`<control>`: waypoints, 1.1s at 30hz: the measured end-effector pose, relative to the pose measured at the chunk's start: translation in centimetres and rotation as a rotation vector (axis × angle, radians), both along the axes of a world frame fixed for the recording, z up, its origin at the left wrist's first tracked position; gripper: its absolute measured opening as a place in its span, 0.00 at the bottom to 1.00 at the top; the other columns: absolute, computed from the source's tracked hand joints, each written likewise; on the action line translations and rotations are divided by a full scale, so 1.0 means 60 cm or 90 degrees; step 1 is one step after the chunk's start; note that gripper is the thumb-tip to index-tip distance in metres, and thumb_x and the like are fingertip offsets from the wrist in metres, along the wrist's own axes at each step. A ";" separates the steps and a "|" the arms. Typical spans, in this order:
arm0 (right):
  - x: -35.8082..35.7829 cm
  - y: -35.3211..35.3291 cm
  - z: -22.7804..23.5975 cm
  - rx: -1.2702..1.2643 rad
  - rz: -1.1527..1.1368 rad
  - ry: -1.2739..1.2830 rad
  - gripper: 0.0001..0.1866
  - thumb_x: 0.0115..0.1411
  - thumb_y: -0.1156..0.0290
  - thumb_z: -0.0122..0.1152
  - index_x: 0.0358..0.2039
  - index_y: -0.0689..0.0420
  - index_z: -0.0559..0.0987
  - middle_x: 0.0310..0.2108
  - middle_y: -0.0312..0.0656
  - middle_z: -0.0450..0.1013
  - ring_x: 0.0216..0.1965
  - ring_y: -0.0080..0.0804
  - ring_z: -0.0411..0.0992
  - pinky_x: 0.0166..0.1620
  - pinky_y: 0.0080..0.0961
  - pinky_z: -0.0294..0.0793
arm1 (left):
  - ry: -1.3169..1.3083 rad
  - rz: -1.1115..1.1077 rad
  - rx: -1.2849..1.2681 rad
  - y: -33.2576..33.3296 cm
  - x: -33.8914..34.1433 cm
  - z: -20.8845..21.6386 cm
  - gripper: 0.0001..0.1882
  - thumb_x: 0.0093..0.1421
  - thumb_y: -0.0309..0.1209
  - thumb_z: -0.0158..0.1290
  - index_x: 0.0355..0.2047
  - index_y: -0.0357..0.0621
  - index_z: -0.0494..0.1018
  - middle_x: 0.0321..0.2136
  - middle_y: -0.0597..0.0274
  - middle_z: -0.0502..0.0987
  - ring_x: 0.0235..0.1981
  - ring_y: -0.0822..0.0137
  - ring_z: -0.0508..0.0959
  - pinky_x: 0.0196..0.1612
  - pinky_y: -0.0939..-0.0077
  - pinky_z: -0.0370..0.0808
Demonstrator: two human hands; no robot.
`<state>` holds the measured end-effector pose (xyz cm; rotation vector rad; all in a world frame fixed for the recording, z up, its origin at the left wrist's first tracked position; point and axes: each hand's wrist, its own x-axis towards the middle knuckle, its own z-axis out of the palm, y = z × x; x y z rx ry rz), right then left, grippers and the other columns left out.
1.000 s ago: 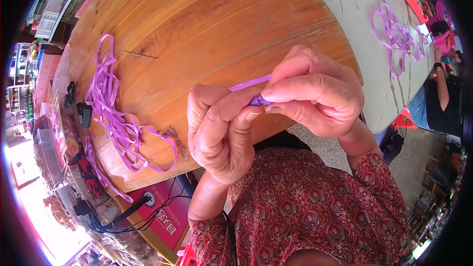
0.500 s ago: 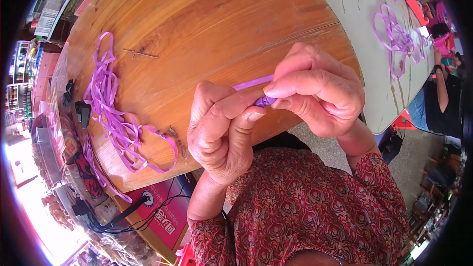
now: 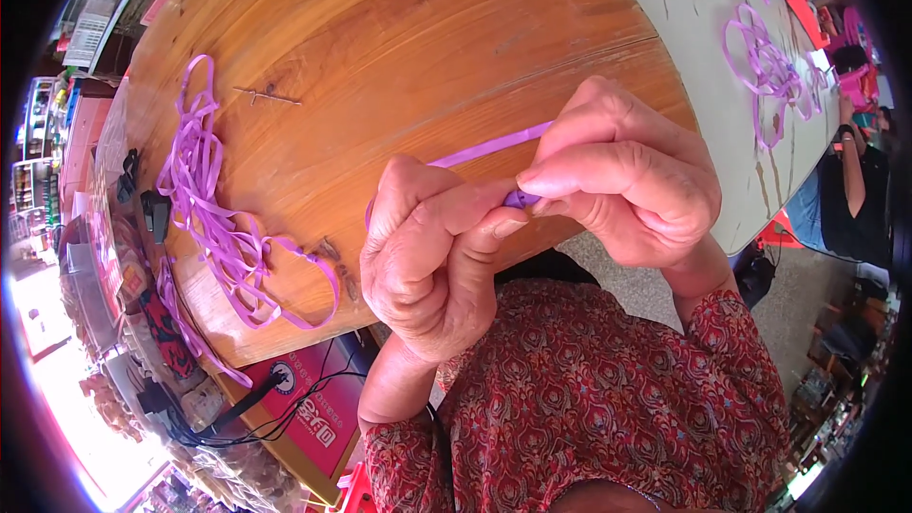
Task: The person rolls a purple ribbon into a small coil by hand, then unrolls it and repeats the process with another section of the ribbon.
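Both my hands meet over the near edge of the wooden table (image 3: 399, 47). A small dark purple piece (image 3: 519, 199), perhaps a clasp, is pinched between my fingertips; its exact kind is mostly hidden. My left hand (image 3: 432, 256) closes on it from the left with thumb and forefinger. From the right, my right hand (image 3: 632, 176) pinches its other end. A flat purple ribbon strap (image 3: 489, 145) runs between the two hands just beyond the piece. On the table to the left lies a loose tangle of similar purple straps (image 3: 204, 195).
Thin metal tweezers-like wire (image 3: 269, 96) lies beyond the tangle. A white marbled table (image 3: 684, 38) adjoins on the right, bearing more purple straps (image 3: 765, 66). Another person's arm (image 3: 853, 171) shows at far right. Black cables (image 3: 256, 432) hang over a pink box (image 3: 309, 404) at lower left.
My hands have shifted slightly right, still gripping the purple piece. More of the strap between them shows now.
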<state>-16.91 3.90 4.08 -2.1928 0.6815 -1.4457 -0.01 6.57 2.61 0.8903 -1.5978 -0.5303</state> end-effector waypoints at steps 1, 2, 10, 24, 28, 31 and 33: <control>-0.001 -0.001 -0.001 0.005 0.016 -0.006 0.10 0.47 0.76 0.67 0.30 0.63 0.78 0.27 0.42 0.72 0.25 0.29 0.69 0.26 0.22 0.66 | 0.011 -0.014 -0.015 0.000 0.001 -0.002 0.08 0.46 0.25 0.63 0.27 0.38 0.77 0.21 0.63 0.70 0.22 0.68 0.69 0.24 0.78 0.65; -0.003 -0.002 0.000 0.006 0.016 -0.007 0.10 0.47 0.76 0.67 0.30 0.63 0.78 0.27 0.42 0.72 0.25 0.29 0.69 0.26 0.22 0.66 | 0.010 -0.014 -0.014 0.000 0.002 -0.001 0.08 0.46 0.25 0.63 0.27 0.38 0.77 0.21 0.63 0.70 0.22 0.68 0.69 0.24 0.78 0.65; -0.011 -0.006 0.003 0.045 0.048 -0.020 0.09 0.48 0.74 0.66 0.30 0.63 0.79 0.26 0.41 0.72 0.24 0.28 0.67 0.26 0.21 0.65 | 0.101 -0.068 0.031 -0.005 -0.008 -0.003 0.08 0.47 0.26 0.63 0.27 0.38 0.77 0.21 0.63 0.70 0.22 0.69 0.69 0.25 0.78 0.64; -0.022 -0.010 -0.022 -0.103 -0.005 0.034 0.11 0.49 0.70 0.67 0.31 0.61 0.78 0.27 0.38 0.71 0.25 0.29 0.68 0.26 0.22 0.66 | 0.049 -0.097 0.008 -0.006 -0.011 -0.015 0.07 0.51 0.27 0.60 0.28 0.36 0.75 0.22 0.62 0.71 0.23 0.68 0.69 0.26 0.77 0.65; -0.024 -0.003 -0.030 -0.126 0.007 0.024 0.13 0.46 0.71 0.69 0.31 0.61 0.77 0.28 0.38 0.71 0.24 0.28 0.67 0.25 0.21 0.65 | -0.056 -0.102 -0.021 -0.001 -0.008 -0.015 0.10 0.50 0.30 0.60 0.29 0.38 0.74 0.22 0.62 0.71 0.23 0.66 0.69 0.25 0.75 0.64; -0.030 0.002 -0.030 -0.144 0.015 0.031 0.14 0.44 0.72 0.70 0.31 0.60 0.77 0.28 0.38 0.71 0.23 0.26 0.67 0.24 0.20 0.64 | -0.110 -0.128 -0.053 -0.002 -0.005 -0.017 0.11 0.49 0.32 0.60 0.29 0.39 0.74 0.21 0.62 0.71 0.21 0.65 0.69 0.24 0.73 0.64; -0.029 0.002 -0.025 -0.152 0.027 0.025 0.14 0.44 0.72 0.70 0.31 0.61 0.77 0.28 0.37 0.71 0.24 0.26 0.67 0.23 0.20 0.63 | -0.090 -0.141 -0.066 -0.003 -0.003 -0.018 0.11 0.49 0.33 0.61 0.29 0.39 0.74 0.21 0.62 0.71 0.21 0.66 0.69 0.23 0.73 0.63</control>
